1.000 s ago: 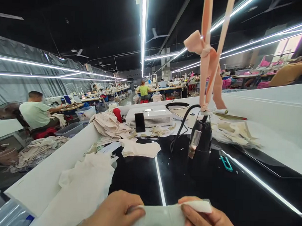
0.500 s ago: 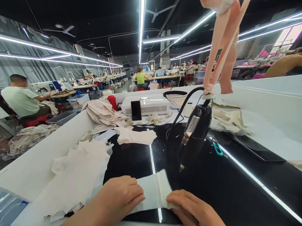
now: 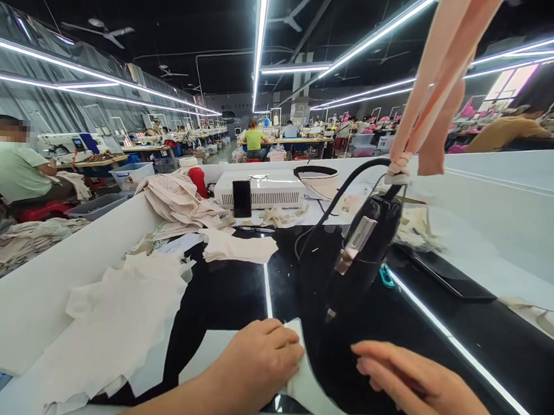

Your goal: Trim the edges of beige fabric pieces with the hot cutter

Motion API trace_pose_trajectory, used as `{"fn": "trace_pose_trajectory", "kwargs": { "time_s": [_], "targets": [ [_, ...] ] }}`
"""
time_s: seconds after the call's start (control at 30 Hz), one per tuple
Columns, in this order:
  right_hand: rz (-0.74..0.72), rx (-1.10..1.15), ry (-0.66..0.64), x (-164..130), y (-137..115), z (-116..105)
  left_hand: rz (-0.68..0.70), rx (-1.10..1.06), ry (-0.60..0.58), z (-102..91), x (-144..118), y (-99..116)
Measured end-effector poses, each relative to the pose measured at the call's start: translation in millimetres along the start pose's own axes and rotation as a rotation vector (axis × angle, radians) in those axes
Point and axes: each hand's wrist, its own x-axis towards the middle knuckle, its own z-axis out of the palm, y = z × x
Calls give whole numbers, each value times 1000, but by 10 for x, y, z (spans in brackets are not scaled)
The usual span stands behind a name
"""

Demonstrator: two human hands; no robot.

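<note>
My left hand (image 3: 268, 363) lies palm down with bent fingers on a white fabric piece (image 3: 206, 354) at the front of the black tabletop. Part of the fabric, with a pale strip (image 3: 308, 389) along its right side, shows past my fingers; the rest is under my hand. My fingertips are partly hidden. To the right, my right hand (image 3: 416, 385) hovers apart from the fabric, fingers stretched out and holding nothing. Beyond the hands hangs a black handheld tool (image 3: 367, 248) with a metal lever and a small tip pointing down, tied up by pink cloth straps (image 3: 428, 98).
Cut cream fabric pieces (image 3: 120, 323) lie at the left, with a pile of pinkish cloth (image 3: 176, 200) behind. A phone (image 3: 242, 198) leans on a white vented box (image 3: 278, 186). Teal snips (image 3: 386, 276) and a dark flat tray (image 3: 453, 276) are at the right. White side walls border the table.
My right hand has let go of the fabric and moved right. My left hand has slid right across the fabric toward the strip. The camera view has shifted a little.
</note>
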Motion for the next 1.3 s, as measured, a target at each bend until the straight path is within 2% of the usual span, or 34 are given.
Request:
{"fn": "trace_pose_trajectory", "kwargs": {
  "time_s": [0.07, 0.13, 0.17, 0.33, 0.43, 0.5, 0.57, 0.67, 0.8, 0.9, 1.13, 1.3],
  "targets": [
    [71, 63, 168, 114, -13, -106, 14, -11, 43, 37, 6, 17],
    [-3, 143, 371, 263, -171, -135, 32, -23, 96, 68, 19, 29],
    [-56, 186, 411, 345, -293, -124, 37, -30, 122, 81, 26, 31],
    [-300, 399, 409, 763, -941, 33, 90, 37, 275, 153, 24, -24],
    [-350, 541, 405, 949, -1149, 134, 147, 101, 340, 229, -4, -86],
    [-380, 547, 446, 1025, -1211, 203, 189, 123, 372, 277, -10, -116],
    [-423, 509, 483, 1065, -1244, 280, 214, 129, 407, 300, 3, -125],
    [-462, 461, 517, 1078, -1292, 415, 211, 142, 392, 260, 41, -79],
    [-440, 435, 578, 1056, -1350, 559, 139, 124, 395, 140, 95, 64],
    [-426, 437, 629, 1050, -1311, 561, 122, 116, 412, 106, 129, 150],
    [-393, 545, 621, 1082, -1022, 450, 95, 113, 464, 194, 136, 229],
    [-450, 687, 509, 1088, -933, 479, 86, 114, 474, 235, 131, 242]
  ]
}}
